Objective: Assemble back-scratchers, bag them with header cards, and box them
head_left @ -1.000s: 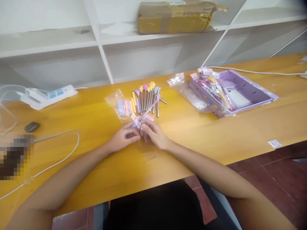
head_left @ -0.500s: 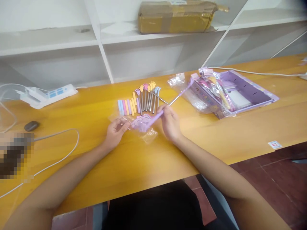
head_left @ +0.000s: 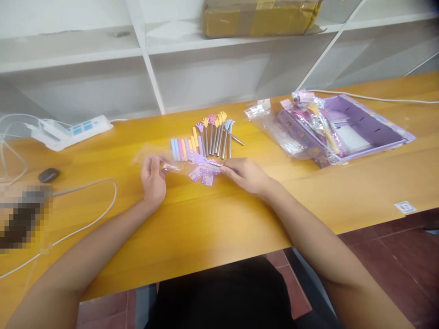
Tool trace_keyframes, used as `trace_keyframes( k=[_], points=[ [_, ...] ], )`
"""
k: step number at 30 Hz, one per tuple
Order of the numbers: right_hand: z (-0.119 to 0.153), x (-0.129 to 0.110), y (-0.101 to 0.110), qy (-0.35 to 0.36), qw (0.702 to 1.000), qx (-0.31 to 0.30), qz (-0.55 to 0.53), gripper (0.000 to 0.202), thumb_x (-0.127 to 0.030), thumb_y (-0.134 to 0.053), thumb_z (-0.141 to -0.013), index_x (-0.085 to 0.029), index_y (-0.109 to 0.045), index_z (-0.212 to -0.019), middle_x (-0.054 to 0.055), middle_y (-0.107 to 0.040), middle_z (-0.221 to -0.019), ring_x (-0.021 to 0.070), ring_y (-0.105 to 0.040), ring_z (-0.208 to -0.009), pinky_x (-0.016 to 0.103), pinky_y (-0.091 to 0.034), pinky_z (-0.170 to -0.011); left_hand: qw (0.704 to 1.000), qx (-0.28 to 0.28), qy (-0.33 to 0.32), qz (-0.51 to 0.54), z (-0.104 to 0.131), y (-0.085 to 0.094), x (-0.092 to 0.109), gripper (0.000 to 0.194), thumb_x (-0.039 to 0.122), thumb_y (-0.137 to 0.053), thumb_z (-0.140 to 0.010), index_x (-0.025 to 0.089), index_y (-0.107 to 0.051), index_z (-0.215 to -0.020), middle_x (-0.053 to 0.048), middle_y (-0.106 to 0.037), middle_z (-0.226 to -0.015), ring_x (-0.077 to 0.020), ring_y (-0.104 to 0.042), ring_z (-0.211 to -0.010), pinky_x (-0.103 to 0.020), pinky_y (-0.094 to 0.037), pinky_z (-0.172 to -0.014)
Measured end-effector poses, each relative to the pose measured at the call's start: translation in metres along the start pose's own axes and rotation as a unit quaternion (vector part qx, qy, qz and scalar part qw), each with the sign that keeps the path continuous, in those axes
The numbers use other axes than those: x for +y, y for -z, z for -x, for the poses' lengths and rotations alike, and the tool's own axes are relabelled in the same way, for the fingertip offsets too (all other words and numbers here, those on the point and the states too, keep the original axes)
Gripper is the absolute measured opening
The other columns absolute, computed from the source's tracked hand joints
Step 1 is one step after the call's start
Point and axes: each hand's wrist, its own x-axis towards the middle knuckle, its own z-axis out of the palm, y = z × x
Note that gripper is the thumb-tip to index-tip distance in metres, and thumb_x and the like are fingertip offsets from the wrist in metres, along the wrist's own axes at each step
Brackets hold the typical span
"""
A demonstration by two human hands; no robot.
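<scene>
My left hand is closed on a clear plastic bag, pinching it between thumb and fingers. My right hand grips a purple back scratcher with a metal rod; its hand-shaped head points left, and its other end is hidden in my fingers. Below the head lie small purple printed cards. Behind my hands, several back scratcher heads in yellow, pink, purple and blue sit on metal rods in a row. To their left lies a row of pastel handles.
A purple box stands at the right, with wrapped items on its left side. Loose plastic wrapping lies beside it. At the left are a power strip, a dark oval object and cables. A taped carton occupies the shelf.
My right hand has turned the back scratcher from a steep slant to nearly level, head leftward. My left hand has pulled left with the bag, away from the cards.
</scene>
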Motion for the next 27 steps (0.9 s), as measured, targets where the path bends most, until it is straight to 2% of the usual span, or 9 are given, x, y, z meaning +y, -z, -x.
trace_keyframes(
  k=[5,8,13,23,27],
  points=[
    [-0.0011,0.0007,-0.0015,-0.011,0.999,-0.034,0.008,0.052,-0.054,-0.043,-0.117,-0.017,-0.065,-0.088,0.008,-0.071,-0.087,0.0169,-0.06,-0.075,0.03,-0.035,-0.072,0.998,0.025,0.028,0.04,0.0014,-0.0029,-0.0011,0.039,0.053,-0.089,-0.087,0.023,-0.063,-0.085,0.002,-0.066,-0.083,-0.013,-0.065,-0.072,-0.022,-0.052,-0.056],
    [-0.0015,-0.0013,-0.0023,-0.007,0.999,-0.038,0.005,0.052,-0.053,-0.043,-0.117,-0.016,-0.065,-0.087,0.007,-0.07,-0.086,0.0159,-0.058,-0.074,0.029,-0.034,-0.072,0.998,0.017,0.04,0.041,0.0022,-0.0047,-0.0008,0.04,0.054,-0.091,-0.085,0.023,-0.064,-0.084,0.003,-0.063,-0.078,-0.0116,-0.061,-0.067,-0.022,-0.054,-0.055],
    [-0.0016,-0.0038,-0.0024,0.007,0.999,-0.04,-0.011,0.054,-0.054,-0.04,-0.117,-0.016,-0.063,-0.086,0.007,-0.068,-0.084,0.0154,-0.056,-0.073,0.029,-0.035,-0.072,0.997,-0.003,0.066,0.039,0.0037,-0.0061,0.0014,0.044,0.056,-0.094,-0.081,0.022,-0.066,-0.086,0.001,-0.069,-0.085,-0.0119,-0.067,-0.077,-0.019,-0.057,-0.059],
    [-0.0014,-0.0021,-0.0011,0.008,0.998,-0.063,-0.014,0.054,-0.054,-0.038,-0.118,-0.017,-0.063,-0.087,0.008,-0.069,-0.085,0.0173,-0.058,-0.075,0.03,-0.036,-0.074,0.995,0.03,0.09,0.033,0.0029,-0.0052,0.0014,0.028,0.046,-0.082,-0.095,0.026,-0.064,-0.09,0.0,-0.072,-0.088,-0.0155,-0.073,-0.081,-0.025,-0.061,-0.064],
    [-0.0024,-0.003,-0.0053,0.007,0.998,-0.058,-0.018,0.055,-0.055,-0.037,-0.118,-0.017,-0.062,-0.086,0.009,-0.07,-0.087,0.0176,-0.058,-0.077,0.03,-0.037,-0.075,0.993,-0.004,0.112,0.029,0.0069,-0.0069,0.0019,0.033,0.05,-0.081,-0.096,0.024,-0.062,-0.091,0.0,-0.071,-0.085,-0.015,-0.073,-0.079,-0.025,-0.061,-0.065]
  ],
)
